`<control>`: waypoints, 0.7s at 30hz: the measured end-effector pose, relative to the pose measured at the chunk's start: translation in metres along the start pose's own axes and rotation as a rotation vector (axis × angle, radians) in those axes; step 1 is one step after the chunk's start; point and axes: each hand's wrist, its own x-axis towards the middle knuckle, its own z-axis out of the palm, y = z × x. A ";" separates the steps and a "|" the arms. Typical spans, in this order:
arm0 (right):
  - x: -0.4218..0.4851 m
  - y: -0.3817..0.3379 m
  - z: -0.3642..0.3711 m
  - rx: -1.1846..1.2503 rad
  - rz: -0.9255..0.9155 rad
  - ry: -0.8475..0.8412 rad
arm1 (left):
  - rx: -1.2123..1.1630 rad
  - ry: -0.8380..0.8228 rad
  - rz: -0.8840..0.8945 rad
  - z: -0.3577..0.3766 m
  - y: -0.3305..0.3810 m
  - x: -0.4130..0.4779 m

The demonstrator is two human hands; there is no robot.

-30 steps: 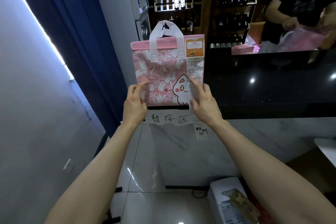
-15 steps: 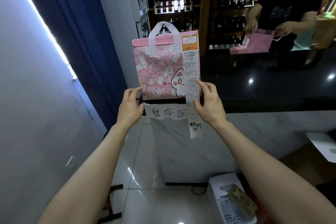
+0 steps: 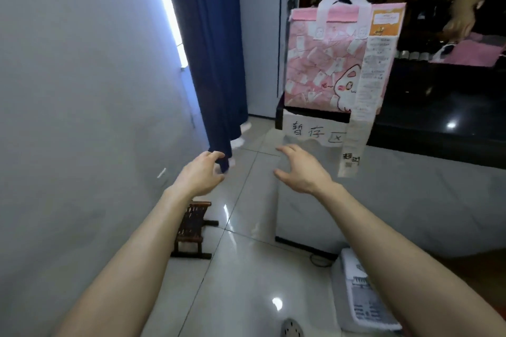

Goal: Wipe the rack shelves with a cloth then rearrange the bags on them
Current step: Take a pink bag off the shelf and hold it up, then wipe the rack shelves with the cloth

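Glossy pale floor tiles (image 3: 241, 268) fill the near ground. One white box (image 3: 364, 301) lies at the right and one small dark wooden stool (image 3: 191, 227) stands by the grey wall. Two bare hands hover above: the left hand (image 3: 201, 175) is loosely curled and the right hand (image 3: 301, 169) is spread, both holding nothing and apart from the bag. Beyond, one pink cartoon-print bag (image 3: 323, 63) with white loop handles stands upright at the end of the shiny black surface (image 3: 438, 117). One long paper receipt (image 3: 367, 85) hangs down its front, past a handwritten paper sign (image 3: 309, 131). A dark blue curtain (image 3: 210, 49) hangs further left.
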 end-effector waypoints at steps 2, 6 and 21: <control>0.014 -0.029 0.024 -0.005 -0.077 -0.071 | -0.017 0.011 -0.106 -0.001 -0.032 -0.029; 0.039 -0.093 0.066 0.013 -0.275 -0.209 | -0.048 0.038 -0.286 -0.002 -0.088 -0.090; 0.063 -0.277 0.168 -0.071 -0.980 -0.634 | -0.035 0.242 -1.038 -0.002 -0.130 -0.284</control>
